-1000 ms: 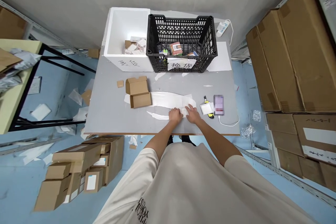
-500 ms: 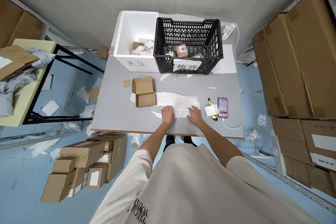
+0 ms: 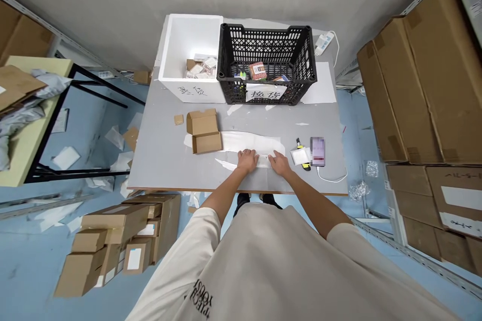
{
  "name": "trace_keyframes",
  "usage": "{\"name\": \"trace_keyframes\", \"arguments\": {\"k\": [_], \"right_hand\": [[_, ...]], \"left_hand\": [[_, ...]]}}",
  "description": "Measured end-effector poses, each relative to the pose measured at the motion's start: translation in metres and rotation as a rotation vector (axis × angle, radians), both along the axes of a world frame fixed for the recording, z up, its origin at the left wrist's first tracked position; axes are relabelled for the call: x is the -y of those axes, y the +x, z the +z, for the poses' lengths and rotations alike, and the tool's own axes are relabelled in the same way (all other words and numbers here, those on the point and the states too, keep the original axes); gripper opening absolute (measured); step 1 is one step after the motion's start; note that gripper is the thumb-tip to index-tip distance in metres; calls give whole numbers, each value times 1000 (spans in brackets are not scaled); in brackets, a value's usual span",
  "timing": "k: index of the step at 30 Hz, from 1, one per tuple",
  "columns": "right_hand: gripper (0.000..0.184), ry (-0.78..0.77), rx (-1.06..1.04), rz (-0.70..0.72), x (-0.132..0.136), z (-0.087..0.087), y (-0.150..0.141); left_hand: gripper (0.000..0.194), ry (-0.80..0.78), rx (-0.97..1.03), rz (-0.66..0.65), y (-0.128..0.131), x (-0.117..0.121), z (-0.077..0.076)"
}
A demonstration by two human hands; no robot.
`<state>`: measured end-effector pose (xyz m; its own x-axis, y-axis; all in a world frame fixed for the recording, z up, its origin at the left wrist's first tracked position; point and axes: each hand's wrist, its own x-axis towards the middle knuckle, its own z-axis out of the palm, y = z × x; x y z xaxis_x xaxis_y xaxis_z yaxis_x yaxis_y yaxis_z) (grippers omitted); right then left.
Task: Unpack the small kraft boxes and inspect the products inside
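Note:
Near the table's front edge, a small flat white packet (image 3: 263, 161) lies between my two hands. My left hand (image 3: 247, 160) has its fingers bent over the packet's left end, thumb pointing inward. At the right end, my right hand (image 3: 279, 163) grips with thumb and fingers. Just behind them a torn white strip (image 3: 248, 141) lies on the tabletop. An open small cardboard box (image 3: 206, 142) stands on the strip's left part. To the right, another white packet (image 3: 300, 156) rests over a yellow utility knife (image 3: 300, 144), beside a phone (image 3: 318, 151).
At the back of the grey table (image 3: 165, 160) stand a white foam box (image 3: 192, 91) and a black plastic crate (image 3: 265, 35), both holding small items. A power strip (image 3: 323, 44) lies at the back right. Cardboard cartons (image 3: 387, 95) are stacked right, more boxes (image 3: 113, 220) lower left.
My left hand slid left along the packet, then came back in toward its middle. My right hand stayed at the right end. The view shifted slightly.

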<state>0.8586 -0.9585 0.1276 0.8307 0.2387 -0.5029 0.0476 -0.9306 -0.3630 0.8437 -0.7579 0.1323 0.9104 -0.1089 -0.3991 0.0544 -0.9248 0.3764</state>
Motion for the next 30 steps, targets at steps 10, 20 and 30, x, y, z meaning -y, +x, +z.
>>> {"name": "trace_keyframes", "arguments": {"k": [10,20,30], "right_hand": [[75,24,19,47,-3,-3,2],[92,-37,111,119,-13,-19,-15],[74,-24,130,133,-7,1,-4]], "left_hand": [[63,-28,-131,-96,-7,-15,0],[113,141,-99,-224,-32,-11,-23],[106,126,-111,-161,-32,-9,-16]]}}
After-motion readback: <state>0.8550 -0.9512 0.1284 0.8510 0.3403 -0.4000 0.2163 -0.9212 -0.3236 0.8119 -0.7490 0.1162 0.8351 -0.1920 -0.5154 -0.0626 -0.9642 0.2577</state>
